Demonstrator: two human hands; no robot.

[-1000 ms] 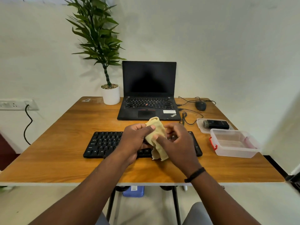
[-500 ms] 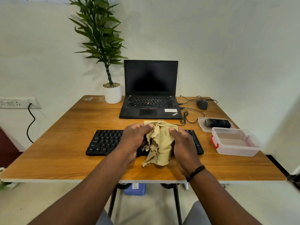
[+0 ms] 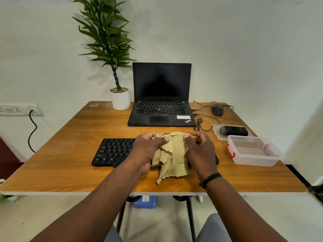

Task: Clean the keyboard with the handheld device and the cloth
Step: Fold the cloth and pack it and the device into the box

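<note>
A tan cloth (image 3: pixel 172 154) hangs between my two hands above the black keyboard (image 3: pixel 113 151). My left hand (image 3: pixel 148 151) pinches its upper left edge with thumb and fingers. My right hand (image 3: pixel 201 151) grips its upper right edge. The cloth's lower corner droops past the keyboard's front edge onto the wooden table (image 3: pixel 61 163). My hands and the cloth hide the keyboard's right half. A black handheld device (image 3: pixel 234 131) lies on a clear lid at the right.
An open black laptop (image 3: pixel 161 95) stands behind the keyboard, with a potted plant (image 3: pixel 120 100) to its left. At the right are a mouse (image 3: pixel 217 110) with trailing cables and a clear plastic box (image 3: pixel 253 151) with red latches.
The bunched cloth has been opened out between my hands, which moved apart and slightly lower. It now hangs wider over the keyboard.
</note>
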